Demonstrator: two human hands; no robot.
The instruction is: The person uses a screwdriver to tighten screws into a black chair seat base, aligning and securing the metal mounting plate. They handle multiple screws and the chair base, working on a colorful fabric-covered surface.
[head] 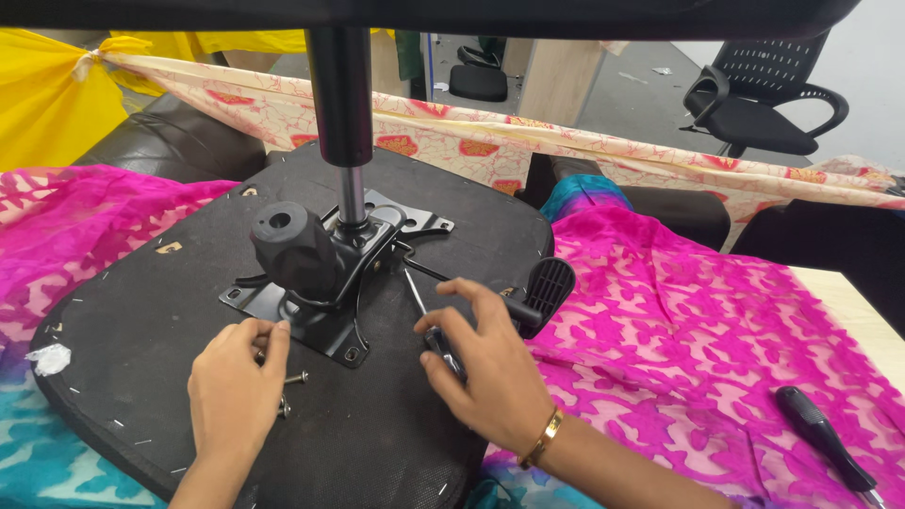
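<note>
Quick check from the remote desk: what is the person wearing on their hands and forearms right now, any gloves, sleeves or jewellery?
Both hands are bare, with no gloves. The left hand has nothing on its fingers or wrist, and the forearm below it shows no sleeve. The right hand carries a gold-coloured bangle at the wrist, a plain narrow band. The right forearm is also unsleeved as far as the frame shows. No rings or watch are visible.

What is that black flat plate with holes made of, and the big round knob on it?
The flat black mounting plate looks like painted metal: thin, stiff, glossy, with punched holes. The chunky black round knob seems to be matte moulded plastic. The shiny grey rod looks like polished steel.
</note>
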